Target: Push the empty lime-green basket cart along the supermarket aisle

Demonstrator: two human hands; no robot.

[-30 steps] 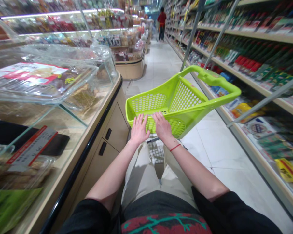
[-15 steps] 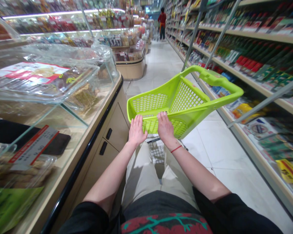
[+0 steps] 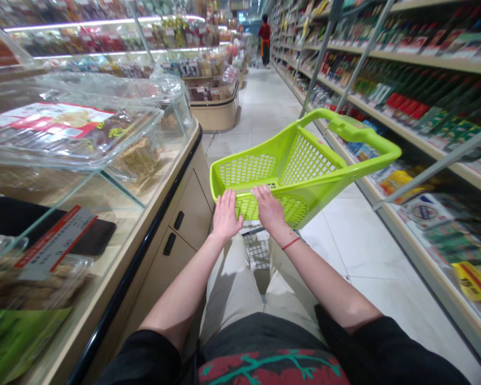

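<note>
A lime-green shopping cart [image 3: 324, 195] with perforated basket walls stands crosswise in front of my legs, its handle up at the right. My left hand [image 3: 226, 213] lies over the basket's near rim close to the left corner, fingers hooked inward and thumb on the outside. A short way to the right, my right hand [image 3: 270, 209], with a red cord at the wrist, holds the same rim with its fingers reaching over the edge. The undersides of the fingers are hidden.
On the left runs a glass-edged display counter [image 3: 156, 200] with packaged food in clear trays. Tall stocked shelves [image 3: 419, 140] line the right. A tiled aisle [image 3: 260, 99] leads ahead, where a person in red [image 3: 265, 40] stands far off.
My right hand has shifted slightly left along the rim, its fingers straighter over the edge. The cart has edged slightly right. My left hand stays on the rim.
</note>
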